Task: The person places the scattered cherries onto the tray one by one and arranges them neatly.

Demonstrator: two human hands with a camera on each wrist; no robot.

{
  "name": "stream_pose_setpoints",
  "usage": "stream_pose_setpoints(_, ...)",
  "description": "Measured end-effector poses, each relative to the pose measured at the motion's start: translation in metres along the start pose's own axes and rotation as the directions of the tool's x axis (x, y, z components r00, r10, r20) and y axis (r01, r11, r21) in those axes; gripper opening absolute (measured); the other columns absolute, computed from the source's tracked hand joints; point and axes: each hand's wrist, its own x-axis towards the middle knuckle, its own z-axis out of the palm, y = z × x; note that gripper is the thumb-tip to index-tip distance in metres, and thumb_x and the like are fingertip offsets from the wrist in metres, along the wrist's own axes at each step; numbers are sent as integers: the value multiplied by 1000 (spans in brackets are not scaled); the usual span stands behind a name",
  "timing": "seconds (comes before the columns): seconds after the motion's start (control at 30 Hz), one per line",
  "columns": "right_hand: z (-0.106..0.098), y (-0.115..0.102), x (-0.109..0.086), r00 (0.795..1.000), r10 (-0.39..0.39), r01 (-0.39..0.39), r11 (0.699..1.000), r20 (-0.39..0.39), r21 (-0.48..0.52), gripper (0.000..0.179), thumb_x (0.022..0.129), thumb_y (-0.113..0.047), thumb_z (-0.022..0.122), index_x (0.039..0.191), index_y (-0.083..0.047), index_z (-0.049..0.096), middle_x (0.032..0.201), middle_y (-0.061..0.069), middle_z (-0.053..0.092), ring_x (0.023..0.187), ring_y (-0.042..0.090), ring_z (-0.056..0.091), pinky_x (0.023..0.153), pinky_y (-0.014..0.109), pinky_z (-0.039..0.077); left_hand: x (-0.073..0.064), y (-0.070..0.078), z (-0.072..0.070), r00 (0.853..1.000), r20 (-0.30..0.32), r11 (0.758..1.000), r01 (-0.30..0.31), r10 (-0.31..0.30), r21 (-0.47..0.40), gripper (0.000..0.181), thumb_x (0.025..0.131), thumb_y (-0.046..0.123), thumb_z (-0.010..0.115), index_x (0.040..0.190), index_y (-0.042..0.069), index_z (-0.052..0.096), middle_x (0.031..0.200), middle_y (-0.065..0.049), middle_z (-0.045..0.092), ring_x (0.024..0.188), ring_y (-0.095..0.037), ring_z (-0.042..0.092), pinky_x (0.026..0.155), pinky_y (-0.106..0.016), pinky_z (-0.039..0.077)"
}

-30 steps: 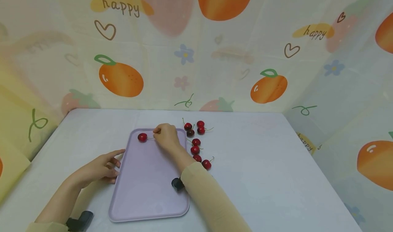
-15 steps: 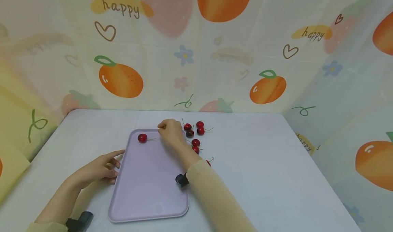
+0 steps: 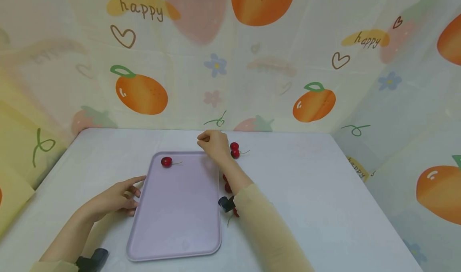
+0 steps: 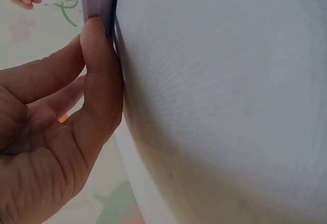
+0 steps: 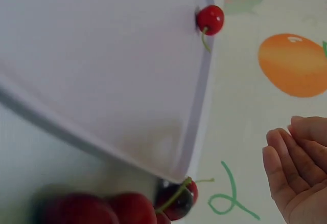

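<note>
A light purple tray (image 3: 176, 216) lies on the white table. One red cherry (image 3: 167, 162) with its stem pointing right sits near the tray's far left corner; the right wrist view also has this cherry (image 5: 210, 19). My left hand (image 3: 111, 198) rests at the tray's left side, and a fingertip touches the rim (image 4: 97, 1) in the left wrist view. Above the tray's far right corner hovers my right hand (image 3: 215, 147), fingers loosely bent with nothing between them. Several cherries (image 3: 235, 153) lie right of the tray, some hidden behind the right hand and forearm.
In the right wrist view, a dark cherry (image 5: 173, 202) and red ones (image 5: 79, 210) lie close by the tray's corner. A fruit-print cloth (image 3: 266, 96) hangs behind the table (image 3: 324, 192). A black wrist camera (image 3: 227, 204) sits at the right sleeve.
My right hand has moved from beside the cherry's stem on the tray, rightward and away toward the far right corner. The cherry stays on the tray. The left hand keeps its place.
</note>
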Motion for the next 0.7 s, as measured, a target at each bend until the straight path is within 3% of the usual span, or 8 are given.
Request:
stream_pose_setpoints(0.33,-36,12,-6,1000,5,-5,1000,-16,19,15,89,-15,71,102,-8,76,99,8,77,90,22,73,76,31,59,0,0,0,1000,4,1000,-3,3,-6,85,85,-3,62,155,-5,14,112,-21,44,73,-12,55,63,-23,56)
stream_pose_setpoints(0.7,-62,44,-3,994,29,-31,999,-104,-19,15,88,-14,71,100,-6,77,99,11,77,93,25,73,85,38,58,0,-1,0,1000,4,1000,-11,11,-20,84,85,-3,61,155,-5,14,110,-20,44,75,-11,55,64,-23,57)
